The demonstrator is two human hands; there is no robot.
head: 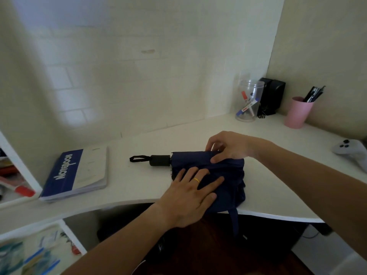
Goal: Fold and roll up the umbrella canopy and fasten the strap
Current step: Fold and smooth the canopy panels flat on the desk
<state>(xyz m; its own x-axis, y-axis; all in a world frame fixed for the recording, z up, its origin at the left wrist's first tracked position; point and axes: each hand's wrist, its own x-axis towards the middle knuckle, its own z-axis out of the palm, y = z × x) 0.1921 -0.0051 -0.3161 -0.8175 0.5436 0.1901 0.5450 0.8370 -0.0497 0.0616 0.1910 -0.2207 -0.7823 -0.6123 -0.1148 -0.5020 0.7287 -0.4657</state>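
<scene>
both hands on the navy umbrella at the desk's front edge

my right hand [228,147] pinches a fold of the navy canopy [222,171] along its far side, thumb and fingers curled onto the cloth. my left hand [190,197] lies flat on the near side, fingers straight and spread, pressing the fabric down; a gold ring [196,180] sits on one finger.

the folding umbrella [198,169] lies on the white desk [139,187], close to the curved front edge. its long axis runs left to right, with the black handle [160,160] pointing left and the wrist loop [139,158] trailing further left. the canopy bunches at the right end and part of it spills over the desk edge, where the strap [234,219] hangs down loose, not fastened.

to the left, bare desk separates the loop from a blue notebook [77,173]. behind the umbrella the desk is open back to the wall. a clear jar of markers [248,102], a black speaker [272,96] and a pink cup of pens [297,112] stand well apart in the back right corner. a grey game controller [351,149] rests near the right edge.
</scene>
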